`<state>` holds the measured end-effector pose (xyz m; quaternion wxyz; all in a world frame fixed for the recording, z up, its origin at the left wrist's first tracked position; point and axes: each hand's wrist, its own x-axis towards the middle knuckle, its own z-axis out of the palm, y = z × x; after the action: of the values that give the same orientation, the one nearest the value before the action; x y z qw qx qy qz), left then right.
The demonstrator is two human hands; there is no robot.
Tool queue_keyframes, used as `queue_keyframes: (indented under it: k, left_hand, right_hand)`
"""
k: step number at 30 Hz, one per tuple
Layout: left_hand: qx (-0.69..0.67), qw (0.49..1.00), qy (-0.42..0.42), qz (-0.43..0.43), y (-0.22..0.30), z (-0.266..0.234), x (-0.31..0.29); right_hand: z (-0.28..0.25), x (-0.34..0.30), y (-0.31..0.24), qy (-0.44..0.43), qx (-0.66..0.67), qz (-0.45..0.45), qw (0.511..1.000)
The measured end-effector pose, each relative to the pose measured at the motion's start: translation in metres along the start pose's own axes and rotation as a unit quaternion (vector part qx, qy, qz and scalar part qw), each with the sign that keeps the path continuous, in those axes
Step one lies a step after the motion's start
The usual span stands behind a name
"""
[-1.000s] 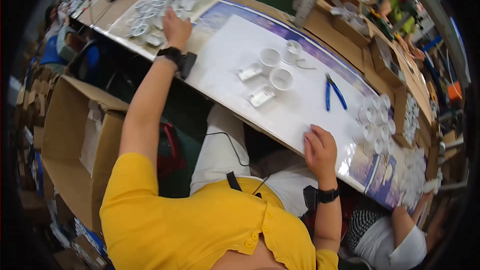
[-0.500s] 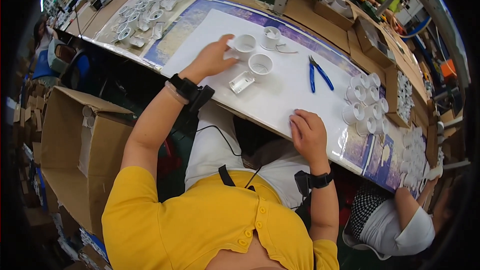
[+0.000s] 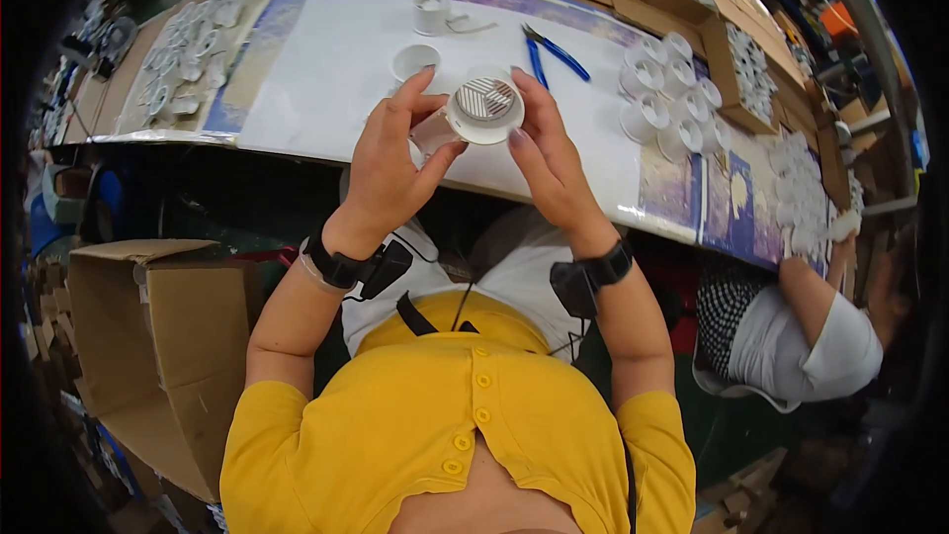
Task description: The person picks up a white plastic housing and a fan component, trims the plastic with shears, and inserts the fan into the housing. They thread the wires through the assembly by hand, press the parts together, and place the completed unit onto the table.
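Observation:
Between both hands, just above the table's near edge, is a white cup-shaped housing (image 3: 484, 117) with its open mouth facing up and slats showing inside. A pale box-like part (image 3: 429, 133) sticks out from its left side. My left hand (image 3: 386, 158) is closed around that part, thumb below and fingers above. My right hand (image 3: 556, 160) grips the rim from the right with thumb and fingers. Just behind my left fingertips stands a second white cup (image 3: 413, 61), partly covered by them. Farther back is a white cup (image 3: 431, 14) with a wire beside it.
Blue-handled pliers (image 3: 554, 55) lie on the white sheet (image 3: 316, 69). Several white cups (image 3: 676, 99) stand grouped at the right, near a cardboard tray of small parts (image 3: 749, 79). More white housings (image 3: 194, 54) sit far left. A large carton (image 3: 198, 326) is beside me; a co-worker (image 3: 806, 336) sits at right.
My left hand has left the cup farther back and moved toward me; my right hand has risen from the table edge. Both now hold the slatted housing, lifted off the sheet. The view has shifted.

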<state>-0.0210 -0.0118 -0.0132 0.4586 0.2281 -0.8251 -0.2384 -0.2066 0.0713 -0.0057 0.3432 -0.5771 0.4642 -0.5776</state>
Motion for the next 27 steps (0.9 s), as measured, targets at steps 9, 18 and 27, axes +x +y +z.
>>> queue_keyframes:
  k: [9, 18, 27]
  left_hand:
    - [-0.321, 0.916, -0.177, -0.166, 0.012, 0.024, -0.005]
    - [-0.368, 0.864, -0.176, -0.296, 0.014, 0.026, -0.009]
    - [-0.272, 0.926, -0.12, -0.232, 0.009, 0.035, -0.013]
  right_hand:
    - [-0.015, -0.014, -0.01, -0.062, -0.024, 0.024, 0.998]
    - [-0.023, -0.02, -0.04, 0.004, -0.402, -0.223, 0.888]
    - [-0.001, -0.01, -0.038, -0.055, -0.506, -0.21, 0.835]
